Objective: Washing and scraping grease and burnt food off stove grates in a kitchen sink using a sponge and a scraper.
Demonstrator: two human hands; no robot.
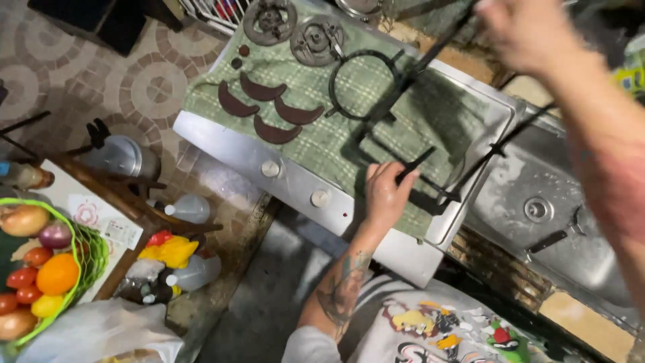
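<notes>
A black wire stove grate [363, 86] with a round ring hangs tilted over a green checked cloth [316, 144] spread on a steel stove top [222, 144]. My left hand [385, 193] grips the grate's near bar at the stove's front edge. My right hand [525, 30], blurred at the top right, holds the grate's far bar. On the cloth lie two round burner parts [270, 21] and several dark crescent-shaped pieces [261, 90].
Two white knobs [271, 168] sit on the stove front. A steel sink [537, 210] lies to the right. At the left stand a green basket of vegetables [87, 252], plastic bottles [189, 208] and a metal pot [125, 157] on the tiled floor.
</notes>
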